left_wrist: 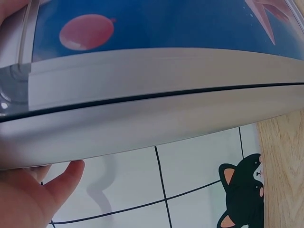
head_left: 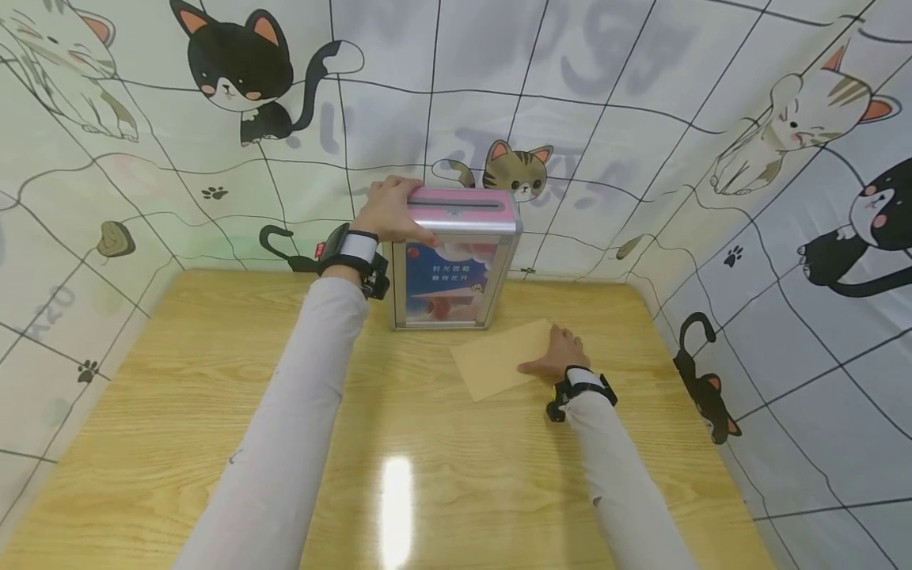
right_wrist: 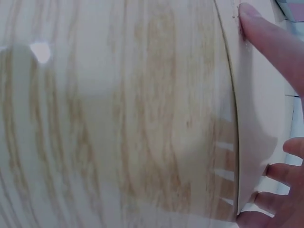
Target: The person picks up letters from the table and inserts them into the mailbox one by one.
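A letter box (head_left: 456, 261) with a pink slotted top, silver frame and clear front over a blue picture stands upright at the table's back. My left hand (head_left: 390, 207) grips its upper left corner, thumb across the front edge. In the left wrist view, the box's silver side (left_wrist: 152, 104) runs between that thumb, at the upper left, and the fingers (left_wrist: 61, 185) below. A plain tan envelope (head_left: 495, 360) lies by the box's front right. My right hand (head_left: 559, 355) holds the envelope's right end, with the thumb (right_wrist: 270, 40) and the fingers (right_wrist: 273, 199) spread along its edges.
The wooden table (head_left: 285, 443) carries a bright light reflection in front. A white cat-print cloth (head_left: 399, 119) with a dark grid surrounds it at the back and both sides, close behind the box. Wrist cameras (head_left: 374, 277) are strapped to both wrists.
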`<state>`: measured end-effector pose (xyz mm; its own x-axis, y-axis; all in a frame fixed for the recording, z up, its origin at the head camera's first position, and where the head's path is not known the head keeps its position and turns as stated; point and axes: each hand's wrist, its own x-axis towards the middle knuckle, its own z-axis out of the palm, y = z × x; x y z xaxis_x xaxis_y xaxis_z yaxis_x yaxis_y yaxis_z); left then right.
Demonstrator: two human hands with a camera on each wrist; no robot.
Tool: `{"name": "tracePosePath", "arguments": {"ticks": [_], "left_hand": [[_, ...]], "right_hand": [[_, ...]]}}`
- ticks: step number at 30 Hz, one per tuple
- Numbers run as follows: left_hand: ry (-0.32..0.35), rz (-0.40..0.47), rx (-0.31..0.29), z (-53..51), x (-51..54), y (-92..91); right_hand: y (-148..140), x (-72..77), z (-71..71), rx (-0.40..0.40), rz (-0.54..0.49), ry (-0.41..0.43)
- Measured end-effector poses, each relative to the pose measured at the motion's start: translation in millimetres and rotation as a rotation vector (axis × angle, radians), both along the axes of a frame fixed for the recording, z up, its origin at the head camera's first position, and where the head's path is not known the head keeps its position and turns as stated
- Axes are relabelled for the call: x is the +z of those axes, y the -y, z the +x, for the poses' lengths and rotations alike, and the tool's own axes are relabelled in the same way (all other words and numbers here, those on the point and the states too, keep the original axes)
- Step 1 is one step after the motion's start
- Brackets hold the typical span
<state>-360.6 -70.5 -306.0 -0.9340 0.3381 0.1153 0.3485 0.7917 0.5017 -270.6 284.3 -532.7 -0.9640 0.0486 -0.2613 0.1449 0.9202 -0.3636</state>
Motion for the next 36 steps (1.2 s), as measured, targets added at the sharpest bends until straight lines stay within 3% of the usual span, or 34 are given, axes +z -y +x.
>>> {"name": "tracePosePath", "arguments": {"ticks": [5, 10, 18, 22, 26, 28, 30, 32, 34, 36], "left_hand": [[0.006, -0.006, -0.002, 1.9, -0.7, 2.3], [-0.003, -0.008, 0.006, 2.1, 0.4, 5.3], [0.002, -0.001, -0.001, 2.2, -2.3, 3.4], [-0.002, 0.005, -0.003, 3.1, -2.0, 1.1], [0.001, 0.009, -0.004, 3.7, -0.5, -0.3], [0.003, 0.009, -0.004, 3.7, 0.3, -0.7], [0.002, 0.006, -0.004, 3.2, 0.9, -1.1], [-0.002, 0.005, -0.004, 2.3, 1.3, -1.1], [-0.004, 0.002, -0.001, 1.2, 1.2, -1.0], [-0.005, 0.000, 0.000, 0.1, 1.2, -0.6]], "right_hand": [[3.8, 8.1, 3.8, -0.017, 0.016, 0.022], [8.7, 13.0, 5.0, -0.034, 0.033, -0.031], [2.8, 9.4, 0.5, -0.036, 0.032, -0.049], [-10.5, 7.7, -4.9, -0.042, -0.074, -0.078], [-26.1, 4.1, -13.0, -0.068, -0.189, -0.028], [-39.2, -6.4, -21.4, -0.055, -0.232, 0.004], [-61.1, -30.3, -34.2, 0.019, -0.364, -0.031], [-70.7, -36.2, -38.7, 0.064, -0.448, -0.004], [-70.2, -29.2, -34.0, 0.088, -0.546, 0.024], [-56.6, -5.0, -20.9, 0.070, -0.573, 0.079]]}}
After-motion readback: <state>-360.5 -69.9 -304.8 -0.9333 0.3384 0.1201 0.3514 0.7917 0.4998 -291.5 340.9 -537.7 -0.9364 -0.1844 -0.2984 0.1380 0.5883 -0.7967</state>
